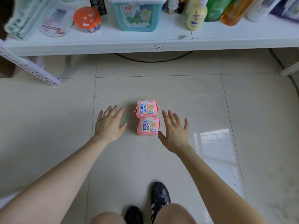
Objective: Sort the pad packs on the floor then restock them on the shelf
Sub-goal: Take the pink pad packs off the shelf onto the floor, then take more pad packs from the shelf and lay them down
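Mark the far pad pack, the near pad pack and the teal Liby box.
far pad pack point(146, 108), head view, printed front.
near pad pack point(148, 126), head view, printed front.
teal Liby box point(137, 16), head view, front label.

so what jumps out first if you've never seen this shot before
Two pink pad packs lie end to end on the pale tiled floor, touching, at the middle of the view. An open left hand and open right hand flank them, neither gripping a pack. Behind, a white shelf carries a teal Liby tub and bottles.
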A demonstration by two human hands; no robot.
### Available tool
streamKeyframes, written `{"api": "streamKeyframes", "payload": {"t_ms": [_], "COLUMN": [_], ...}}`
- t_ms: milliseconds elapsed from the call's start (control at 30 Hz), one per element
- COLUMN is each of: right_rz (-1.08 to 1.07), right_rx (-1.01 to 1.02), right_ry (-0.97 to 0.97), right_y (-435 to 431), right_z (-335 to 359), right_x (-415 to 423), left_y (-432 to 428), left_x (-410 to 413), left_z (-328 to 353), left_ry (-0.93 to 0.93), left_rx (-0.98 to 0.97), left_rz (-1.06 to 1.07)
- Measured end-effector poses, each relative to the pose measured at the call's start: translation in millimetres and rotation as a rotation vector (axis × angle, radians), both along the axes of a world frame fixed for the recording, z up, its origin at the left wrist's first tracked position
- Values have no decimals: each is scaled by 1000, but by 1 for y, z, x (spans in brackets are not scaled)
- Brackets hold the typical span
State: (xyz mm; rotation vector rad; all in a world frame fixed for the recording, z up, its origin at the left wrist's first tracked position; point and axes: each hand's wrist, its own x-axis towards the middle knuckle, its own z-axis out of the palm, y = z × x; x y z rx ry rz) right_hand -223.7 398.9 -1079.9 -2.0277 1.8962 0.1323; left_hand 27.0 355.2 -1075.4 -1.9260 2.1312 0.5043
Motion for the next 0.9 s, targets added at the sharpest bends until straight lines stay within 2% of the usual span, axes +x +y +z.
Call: {"api": "streamKeyframes", "payload": {"t_ms": [267, 633, 900], "right_rz": [6, -25, -36], "right_rx": [6, -86, -268], "right_ry": [92, 96, 103], "right_y": [3, -20, -35], "right_z": [154, 391, 543], "right_x": [5, 17, 29], "left_y": [18, 3, -6], "left_x": [1, 7, 9], "left_z": [155, 387, 534], "left_ry": [-100, -75, -47], "left_rx": [-31, -125, -358], "left_rz": [-109, -114, -147]}}
